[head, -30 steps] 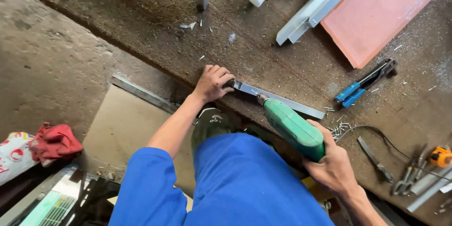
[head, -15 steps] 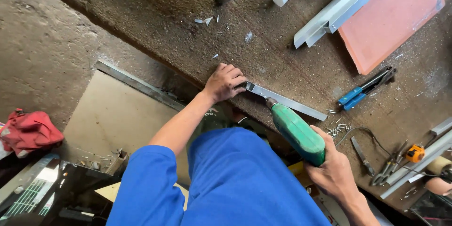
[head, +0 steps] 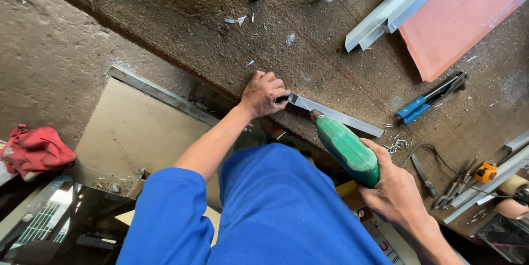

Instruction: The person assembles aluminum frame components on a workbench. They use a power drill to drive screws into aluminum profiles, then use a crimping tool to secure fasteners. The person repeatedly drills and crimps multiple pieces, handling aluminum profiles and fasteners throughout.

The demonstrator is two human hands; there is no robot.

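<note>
A: The metal strip (head: pixel 336 115) lies flat on the tabletop (head: pixel 330 50), near its front edge.

B: Left hand (head: pixel 263 94) clamps one end, fingers curled shut. Right hand (head: pixel 394 190) grips the green drill (head: pixel 347 149), tip on the strip; best kept square and pinned firmly.

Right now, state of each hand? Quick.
Left hand: closed, fingers pressing down the end of the metal strip.
Right hand: closed, holding the green power drill.
</note>
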